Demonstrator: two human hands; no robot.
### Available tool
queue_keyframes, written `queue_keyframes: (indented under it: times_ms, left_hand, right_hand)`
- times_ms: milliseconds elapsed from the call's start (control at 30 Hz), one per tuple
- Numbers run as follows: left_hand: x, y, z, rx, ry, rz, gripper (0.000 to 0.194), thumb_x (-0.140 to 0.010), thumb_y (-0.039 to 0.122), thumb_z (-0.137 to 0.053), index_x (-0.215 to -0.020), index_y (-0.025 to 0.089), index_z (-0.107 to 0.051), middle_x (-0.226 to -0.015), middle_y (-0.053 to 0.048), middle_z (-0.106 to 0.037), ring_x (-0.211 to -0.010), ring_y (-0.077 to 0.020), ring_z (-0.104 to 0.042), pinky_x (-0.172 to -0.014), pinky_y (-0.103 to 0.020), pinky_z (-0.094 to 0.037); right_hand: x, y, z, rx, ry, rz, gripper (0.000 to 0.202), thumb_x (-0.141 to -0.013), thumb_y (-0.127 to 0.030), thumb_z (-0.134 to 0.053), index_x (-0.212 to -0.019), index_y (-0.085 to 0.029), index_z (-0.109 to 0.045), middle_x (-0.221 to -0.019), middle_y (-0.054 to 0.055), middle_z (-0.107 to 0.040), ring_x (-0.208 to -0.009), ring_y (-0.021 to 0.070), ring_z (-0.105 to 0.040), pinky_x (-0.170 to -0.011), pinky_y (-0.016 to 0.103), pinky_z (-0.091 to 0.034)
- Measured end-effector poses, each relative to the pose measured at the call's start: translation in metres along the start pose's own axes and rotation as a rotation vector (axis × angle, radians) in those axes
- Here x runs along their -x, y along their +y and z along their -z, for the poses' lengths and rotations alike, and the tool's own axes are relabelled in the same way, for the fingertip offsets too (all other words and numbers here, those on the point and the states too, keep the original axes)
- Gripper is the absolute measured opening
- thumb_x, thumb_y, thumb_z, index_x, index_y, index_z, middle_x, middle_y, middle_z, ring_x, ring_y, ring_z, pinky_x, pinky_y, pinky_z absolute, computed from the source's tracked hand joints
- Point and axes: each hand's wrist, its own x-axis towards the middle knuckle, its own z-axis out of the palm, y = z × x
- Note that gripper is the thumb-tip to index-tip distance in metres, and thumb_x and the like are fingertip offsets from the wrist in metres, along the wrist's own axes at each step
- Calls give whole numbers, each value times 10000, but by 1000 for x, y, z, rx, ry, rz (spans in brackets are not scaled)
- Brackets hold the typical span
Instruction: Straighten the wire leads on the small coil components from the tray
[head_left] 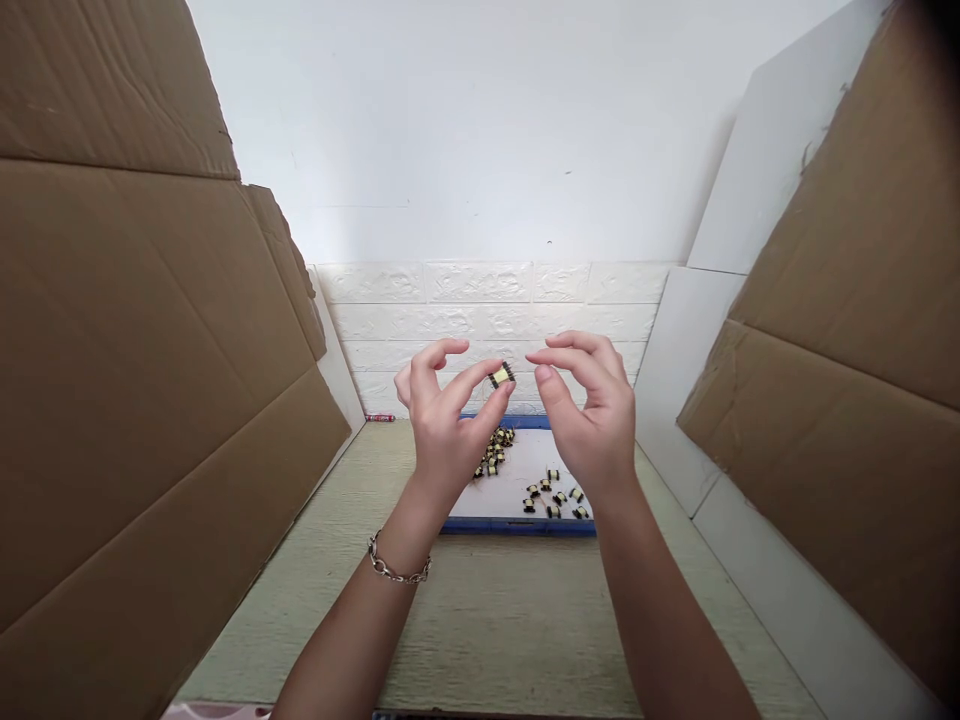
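Between the thumb and index finger of my left hand [448, 415] is a small transformer [502, 375], a black bobbin with pins and a pale yellow wrapped middle. It is held up above the tray, in front of the brick-patterned wall. To its right, my right hand [589, 405] hovers with thumb and fingers apart, touching nothing. Below both hands lies a blue-rimmed tray [517, 526] with a white base. A pile of similar transformers [495, 452] sits on its left part, partly hidden by my left hand. Several more transformers [553, 495] are scattered loosely on the right part.
Cardboard panels [135, 400] rise on the left, and another cardboard sheet [847, 420] leans on the right over white boards. A white wall [480, 130] closes the back. On the greenish tabletop [495, 620], a small red wrapped item [380, 418] lies at the far left corner.
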Motion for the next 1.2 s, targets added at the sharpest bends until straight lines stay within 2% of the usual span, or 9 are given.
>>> queue_keyframes:
  times_ms: [300, 500, 667, 767, 867, 933, 1033, 1100, 1200]
  left_hand:
    - [1, 0, -1, -49, 16, -67, 156, -727, 255, -658, -880, 226, -671, -1039, -80, -527, -987, -214, -490, -850, -366, -336]
    - [1, 0, -1, -40, 7, -71, 149, -720, 253, -667, -866, 229, -672, -1035, -77, -531, -978, -209, -495, -842, -363, -339]
    - [0, 3, -1, -4, -25, -34, 142, -721, 252, -664, -861, 231, -674, -1030, -73, -535, -975, -202, -501, -844, -367, -340]
    - [0, 5, 0, 68, -52, 47, 134, -725, 274, -659, -854, 243, -676, -1045, -61, -530, -985, -191, -486, -867, -361, -349]
    - [0, 6, 1, 215, -94, 203, 137, -713, 294, -668, -846, 267, -686, -1065, -40, -521, -1026, -187, -457, -912, -355, -337]
    - [-1, 6, 0, 439, -130, 362, 143, -688, 290, -690, -831, 279, -694, -1080, -26, -514, -1070, -185, -445, -934, -341, -328]
    - [-3, 6, 0, 955, -210, 738, 122, -670, 296, -702, -790, 276, -702, -1103, -8, -521, -1070, -163, -464, -868, -286, -377]
    - [-6, 6, 1, 1246, -259, 1008, 104, -672, 315, -696, -760, 260, -697, -1072, 3, -554, -978, -130, -498, -765, -242, -408]
    - [-8, 6, 2, 1487, -336, 1280, 106, -661, 312, -699, -712, 223, -674, -944, 18, -606, -811, -97, -517, -673, -229, -422]
  right_hand:
    - [-2, 2, 4, -12, -123, -61, 74, -767, -286, -584, -758, -258, -652, -963, 0, -588, -993, 178, -542, -948, 455, -365]
    - [-1, 3, 0, -74, -120, -114, 69, -763, -278, -592, -743, -243, -649, -945, 0, -601, -970, 171, -556, -947, 438, -368]
    - [0, 3, 0, -41, -72, -33, 59, -775, -256, -576, -773, -242, -633, -969, 9, -584, -985, 172, -544, -936, 432, -376]
    - [0, 5, 0, -21, -47, 30, 96, -796, -243, -539, -768, -244, -630, -979, 13, -571, -995, 179, -533, -931, 437, -375]
    - [1, 8, -2, -25, -40, 66, 120, -805, -246, -521, -760, -244, -631, -997, 17, -564, -1018, 192, -519, -931, 444, -371]
    - [1, 10, -2, -33, -34, 79, 128, -808, -252, -514, -766, -249, -636, -1012, 18, -560, -1033, 199, -512, -928, 446, -370]
    - [1, 12, -2, -59, -18, 99, 154, -823, -265, -488, -818, -267, -643, -1035, 17, -557, -1047, 202, -510, -930, 444, -365]
    - [2, 12, -2, -78, -12, 111, 179, -837, -271, -463, -861, -273, -640, -1044, 19, -557, -1051, 198, -511, -935, 442, -361]
    - [2, 10, -1, -72, -14, 127, 193, -843, -265, -446, -885, -273, -634, -1043, 21, -560, -1050, 195, -513, -932, 434, -359]
